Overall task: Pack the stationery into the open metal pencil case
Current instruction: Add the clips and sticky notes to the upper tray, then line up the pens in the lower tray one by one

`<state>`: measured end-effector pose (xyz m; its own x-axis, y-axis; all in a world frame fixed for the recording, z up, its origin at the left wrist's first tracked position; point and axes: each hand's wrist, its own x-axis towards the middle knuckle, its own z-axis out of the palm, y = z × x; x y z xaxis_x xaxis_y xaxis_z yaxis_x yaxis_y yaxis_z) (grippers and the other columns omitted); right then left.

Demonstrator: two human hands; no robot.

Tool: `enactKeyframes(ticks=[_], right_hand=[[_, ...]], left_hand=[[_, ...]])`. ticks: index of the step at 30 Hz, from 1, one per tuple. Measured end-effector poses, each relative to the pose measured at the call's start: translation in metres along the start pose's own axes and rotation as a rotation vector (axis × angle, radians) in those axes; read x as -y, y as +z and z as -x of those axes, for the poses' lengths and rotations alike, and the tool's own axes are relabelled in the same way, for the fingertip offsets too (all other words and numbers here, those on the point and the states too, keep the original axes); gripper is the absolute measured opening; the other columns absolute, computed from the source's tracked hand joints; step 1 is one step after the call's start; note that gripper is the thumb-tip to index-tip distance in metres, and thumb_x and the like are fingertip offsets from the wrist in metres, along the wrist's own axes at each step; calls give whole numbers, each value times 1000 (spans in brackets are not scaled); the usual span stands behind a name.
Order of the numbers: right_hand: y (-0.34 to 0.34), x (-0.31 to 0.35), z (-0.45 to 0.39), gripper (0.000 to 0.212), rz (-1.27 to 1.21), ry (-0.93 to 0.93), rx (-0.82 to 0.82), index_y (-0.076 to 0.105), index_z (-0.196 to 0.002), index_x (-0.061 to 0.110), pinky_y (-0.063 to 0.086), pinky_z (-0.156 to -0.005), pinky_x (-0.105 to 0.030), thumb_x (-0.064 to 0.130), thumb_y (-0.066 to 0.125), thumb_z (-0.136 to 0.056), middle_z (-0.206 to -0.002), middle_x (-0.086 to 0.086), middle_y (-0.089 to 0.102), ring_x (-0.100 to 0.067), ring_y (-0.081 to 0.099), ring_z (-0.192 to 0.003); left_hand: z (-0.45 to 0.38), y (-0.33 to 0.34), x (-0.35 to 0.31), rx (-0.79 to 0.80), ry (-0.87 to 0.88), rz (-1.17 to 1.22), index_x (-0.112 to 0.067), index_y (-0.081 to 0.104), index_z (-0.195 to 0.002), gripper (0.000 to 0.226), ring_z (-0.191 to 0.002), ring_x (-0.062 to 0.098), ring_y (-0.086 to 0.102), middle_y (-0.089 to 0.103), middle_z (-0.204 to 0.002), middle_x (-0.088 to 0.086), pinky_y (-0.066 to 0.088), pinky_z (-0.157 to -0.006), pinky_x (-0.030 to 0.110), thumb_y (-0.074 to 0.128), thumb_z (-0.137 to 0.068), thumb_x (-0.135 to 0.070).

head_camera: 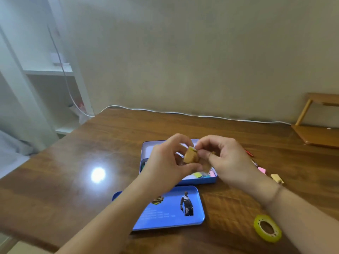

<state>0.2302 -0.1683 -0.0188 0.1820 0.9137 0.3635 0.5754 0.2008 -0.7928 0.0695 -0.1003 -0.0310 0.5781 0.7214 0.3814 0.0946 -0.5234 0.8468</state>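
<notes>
An open blue metal pencil case (199,181) lies on the wooden table (73,162), with pink and yellow pieces showing inside near its front right corner. Above it, both hands hold a small tan eraser-like block (191,156) with a yellow edge. My left hand (168,162) grips the block from the left and below. My right hand (223,158) pinches its right side with thumb and fingertips. The case's separate blue lid (172,209), printed with a figure, lies flat nearer to me.
A yellow tape roll (267,227) lies at the near right. A pale eraser (277,178), a pink piece (262,169) and a red pen tip (249,153) sit right of the case. A white cable (201,115) runs along the far edge. A wooden stand (315,132) is at far right.
</notes>
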Motion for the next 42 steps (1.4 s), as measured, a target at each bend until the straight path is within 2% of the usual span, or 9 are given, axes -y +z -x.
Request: enactKeyframes(ticks=[5, 10, 18, 22, 26, 31, 33, 37, 42], right_hand=[[42, -15, -33, 18, 209, 42, 73, 69, -83, 21, 42, -65, -12, 4, 62, -88, -77, 7, 66, -6, 57, -72], [68, -35, -30, 14, 384, 69, 166, 68, -86, 27, 50, -79, -34, 14, 62, -88, -86, 4, 68, -16, 59, -86], [62, -35, -14, 25, 646, -133, 281, 70, -106, 30, 38, -91, -37, 35, 48, -96, -101, 9, 59, -15, 43, -100], [44, -31, -6, 33, 682, -173, 375, 65, -115, 36, 28, -101, -36, 47, 40, -97, -111, 17, 63, -10, 39, -111], [19, -34, 15, 39, 703, -220, 335, 58, -125, 37, 26, -107, -33, 53, 49, -90, -130, 20, 54, -5, 32, -129], [-49, -63, 35, 12, 830, 99, 3, 66, -96, 37, 47, -90, -34, 37, 66, -84, -110, 13, 65, -9, 47, -102], [-77, -71, 42, 19, 791, 249, -56, 59, -79, 42, 47, -83, -33, 26, 69, -83, -104, 11, 66, -8, 47, -94], [-86, -71, 56, 18, 724, 238, 2, 58, -74, 42, 47, -68, -27, 32, 71, -82, -84, 20, 62, 0, 55, -79], [-49, -52, 60, 19, 780, 123, 131, 60, -85, 37, 44, -67, -22, 56, 58, -84, -86, 20, 58, 1, 52, -84]], left_hand=[[1, -40, 37, 22, -67, -314, -28, 64, -114, 30, -80, 9, 67, 71, -87, -9, 56, -78, 35, 73, -86, -24], [10, -50, 59, 104, 10, -548, -25, 71, -98, 11, -84, 2, 60, 68, -90, -12, 48, -75, 23, 71, -87, -26], [15, -49, 70, 320, 87, -679, -33, 67, -112, 36, -109, 4, 45, 59, -114, -17, 41, -96, 22, 67, -83, -53], [15, -52, 73, 355, 122, -737, -39, 63, -114, 44, -114, 6, 43, 55, -119, -21, 42, -99, 34, 64, -77, -62], [16, -63, 72, 408, 111, -852, -47, 43, -136, 66, -135, 8, 21, 35, -143, -22, 22, -111, 37, 61, -76, -67], [29, -81, 69, 390, 147, -742, -57, 39, -132, 61, -135, -1, 19, 30, -142, -31, 28, -113, 38, 54, -75, -72], [35, -81, 65, 389, 183, -738, -54, 47, -126, 55, -134, -2, 23, 33, -140, -33, 29, -111, 32, 57, -75, -72], [58, -79, 56, 439, 214, -769, -53, 51, -121, 56, -131, -10, 19, 30, -135, -39, 13, -106, 12, 60, -72, -77], [82, -76, 61, 421, 206, -793, -57, 49, -120, 53, -133, -4, 23, 33, -139, -36, 18, -104, 22, 58, -73, -80]])
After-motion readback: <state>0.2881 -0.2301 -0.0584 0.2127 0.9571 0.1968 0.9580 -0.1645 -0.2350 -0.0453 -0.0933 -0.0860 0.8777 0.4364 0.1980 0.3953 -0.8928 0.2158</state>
